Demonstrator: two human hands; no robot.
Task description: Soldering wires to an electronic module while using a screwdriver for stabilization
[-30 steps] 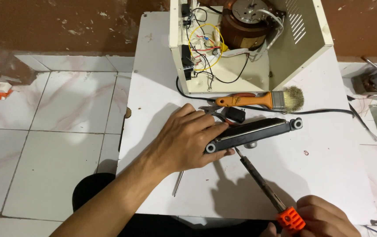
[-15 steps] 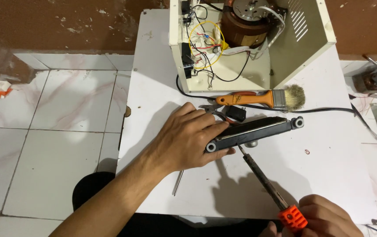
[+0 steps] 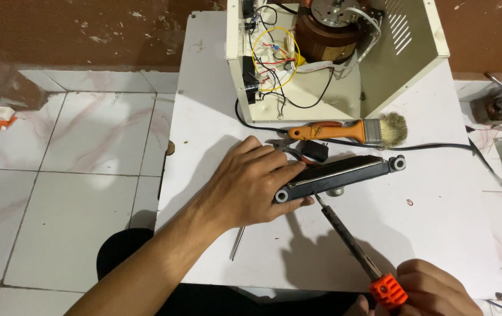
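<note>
White table (image 3: 204, 117): hands, screwdriver (image 3: 350, 243) unmoved.

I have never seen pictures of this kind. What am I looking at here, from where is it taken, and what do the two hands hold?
The picture comes from a camera worn on a person's head, looking down at that person's own two bare hands. There is no machine arm. They work at a white table standing on a tiled floor.

The left hand presses on one end of a long black bar with round ends. The right hand grips the orange handle of a screwdriver, whose tip reaches the underside of the bar.

Behind them stands an open cream metal box showing coloured wires and a brown wound coil. In front of it lie a paintbrush with an orange handle and a black cable.
</note>
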